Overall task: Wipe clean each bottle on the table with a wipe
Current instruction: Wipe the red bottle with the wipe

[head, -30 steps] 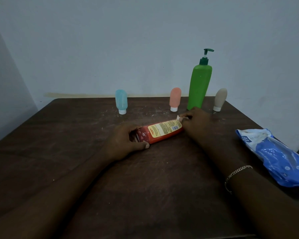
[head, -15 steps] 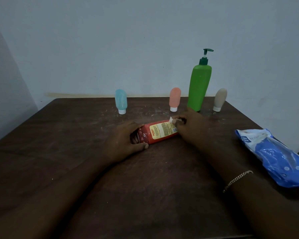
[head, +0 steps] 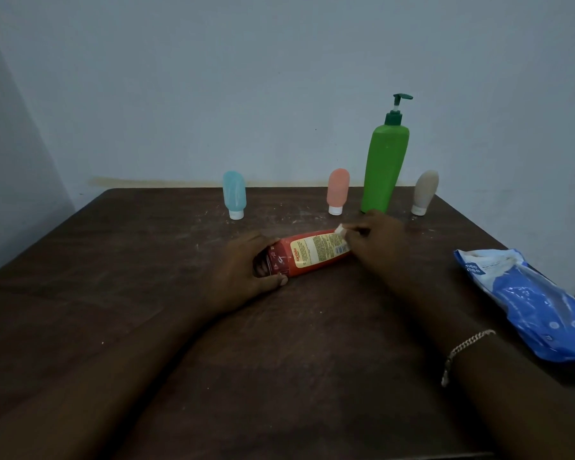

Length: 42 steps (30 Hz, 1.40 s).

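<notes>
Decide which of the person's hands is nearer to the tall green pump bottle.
Right. The right hand lies just in front of the green pump bottle, wiping the red bottle; the left hand holds that bottle's other end, farther left.

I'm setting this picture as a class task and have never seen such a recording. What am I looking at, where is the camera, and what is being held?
There is no machine here: a person works with two bare hands. The single picture comes from a camera worn on the person's head, looking forward and down, so both forearms reach in from the bottom.

On the dark wooden table a red bottle lies on its side. The left hand steadies its near end, while the right hand presses a small white wipe against its far end.

Along the back edge stand a blue travel bottle, a pink one, a tall green pump bottle and a beige travel bottle. At the right lies a blue pack of wipes.
</notes>
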Available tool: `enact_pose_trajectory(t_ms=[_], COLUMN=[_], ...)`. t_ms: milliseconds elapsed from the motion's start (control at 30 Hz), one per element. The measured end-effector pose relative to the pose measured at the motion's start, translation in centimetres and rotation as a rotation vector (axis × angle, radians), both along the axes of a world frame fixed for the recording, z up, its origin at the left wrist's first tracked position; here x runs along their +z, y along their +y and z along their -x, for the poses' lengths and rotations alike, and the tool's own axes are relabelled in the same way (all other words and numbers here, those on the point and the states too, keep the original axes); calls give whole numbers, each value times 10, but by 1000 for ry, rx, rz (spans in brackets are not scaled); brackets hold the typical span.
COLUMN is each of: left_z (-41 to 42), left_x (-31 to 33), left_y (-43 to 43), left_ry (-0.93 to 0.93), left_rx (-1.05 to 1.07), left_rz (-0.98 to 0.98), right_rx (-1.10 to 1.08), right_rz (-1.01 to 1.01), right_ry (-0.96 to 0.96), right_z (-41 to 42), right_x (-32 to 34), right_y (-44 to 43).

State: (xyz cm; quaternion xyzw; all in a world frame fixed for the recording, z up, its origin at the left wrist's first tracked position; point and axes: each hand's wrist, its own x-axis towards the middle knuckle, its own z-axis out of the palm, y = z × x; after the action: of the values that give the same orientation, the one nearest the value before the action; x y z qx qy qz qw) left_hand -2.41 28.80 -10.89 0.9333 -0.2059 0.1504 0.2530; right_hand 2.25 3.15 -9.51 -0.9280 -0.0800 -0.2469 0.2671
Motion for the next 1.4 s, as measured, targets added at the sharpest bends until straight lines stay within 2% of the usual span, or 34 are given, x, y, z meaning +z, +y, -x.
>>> enact_pose_trajectory(t_ms=[100,300,500,633,767,933,1133,1267,1400], left_z=[0,-1,0,1,1,0,0,-4,-5], left_x=[0,-2,-1,0,-1,0,-1,-2,-3], left_y=[0,1,0,-1,0,-1,-2,-1,0], left_ry=[7,16,2,-24,-50,-61,-34,20,41], left_rx=[-3,-3,-2,-20,-25,-36,-29,10,13], left_rz=[12,59,24,28,38,22,48,63,91], right_rx=[-31,255,7,167,349,280,460,545,514], right_rz=[-10,34,28,-25,9,-14,113,313,274], right_ry=[-4,-23,-13,-59,-135,-162,-153,-68,-111], right_z=[-2,25,11,17,27,22,35,45,38], right_x=[7,6,11,12,4,7,6,0,0], right_y=[8,45,22,54,56,52,60,44,49])
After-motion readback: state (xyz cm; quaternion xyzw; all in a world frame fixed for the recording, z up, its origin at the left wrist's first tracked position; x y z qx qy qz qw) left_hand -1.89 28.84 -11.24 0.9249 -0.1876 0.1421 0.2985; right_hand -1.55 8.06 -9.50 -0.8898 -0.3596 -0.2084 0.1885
